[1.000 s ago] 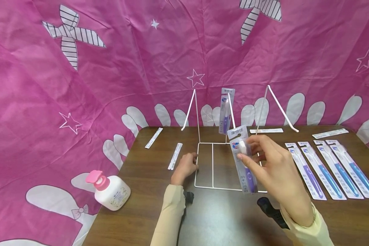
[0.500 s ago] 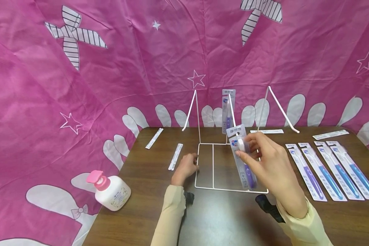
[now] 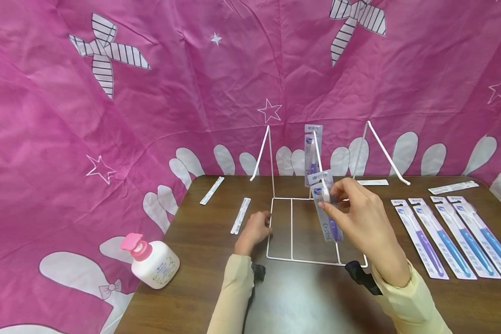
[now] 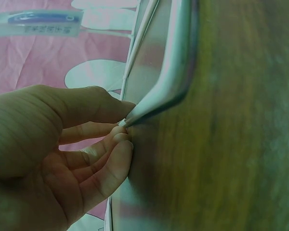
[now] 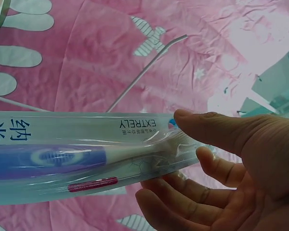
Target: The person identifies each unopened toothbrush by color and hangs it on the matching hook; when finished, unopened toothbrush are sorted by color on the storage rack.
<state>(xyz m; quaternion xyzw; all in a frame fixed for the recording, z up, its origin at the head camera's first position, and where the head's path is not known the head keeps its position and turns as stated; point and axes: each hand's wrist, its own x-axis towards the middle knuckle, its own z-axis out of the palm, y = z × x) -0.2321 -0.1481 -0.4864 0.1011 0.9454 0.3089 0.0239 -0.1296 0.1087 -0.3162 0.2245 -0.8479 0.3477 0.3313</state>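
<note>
Even, bright indoor light; soft shadows under both sleeves on the dark wooden table (image 3: 200, 260). Head view bows at the edges. Left wrist view is dim, greenish and blurred; right wrist view shows glare.

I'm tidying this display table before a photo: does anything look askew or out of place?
Mostly orderly. The four packaged toothbrushes lie in a neat row. The small white strips lie scattered at differing angles around the wire rack, and the pump bottle sits tilted off the table's left edge on the cloth. Nothing looks spilled or damaged.
</note>
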